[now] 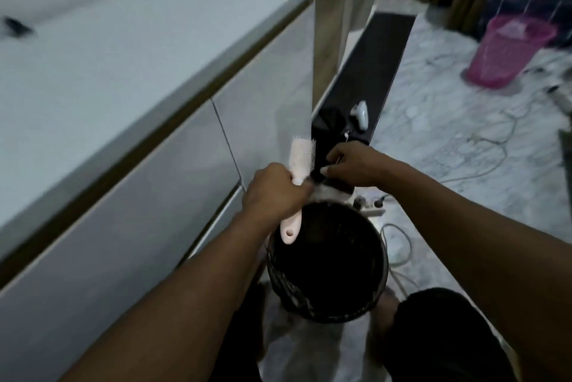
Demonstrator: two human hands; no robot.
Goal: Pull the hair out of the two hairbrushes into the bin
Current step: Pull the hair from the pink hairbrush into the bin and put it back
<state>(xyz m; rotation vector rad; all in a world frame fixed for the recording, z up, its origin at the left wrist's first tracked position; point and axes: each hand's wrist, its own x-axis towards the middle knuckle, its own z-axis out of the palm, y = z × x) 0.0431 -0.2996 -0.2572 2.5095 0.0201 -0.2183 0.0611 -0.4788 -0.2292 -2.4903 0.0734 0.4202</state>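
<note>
My left hand (275,192) grips a pale pink hairbrush (298,158) by its handle, bristles facing right, over the far rim of the black bin (328,313). The handle end with its hole sticks out below my fist. My right hand (349,165) is just right of the bristles with thumb and fingers pinched together; whether hair sits between them is too blurred to tell. The bin stands on the floor between my knees, lined with a dark bag. A dark object (17,27) lies on the counter at the far left, too blurred to identify.
A white counter (139,50) with drawer fronts runs along my left. Behind the bin is a low dark shelf (371,78) with a small white device (360,113). A power strip (370,205) and cables lie on the marble floor. A pink basket (507,53) stands far right.
</note>
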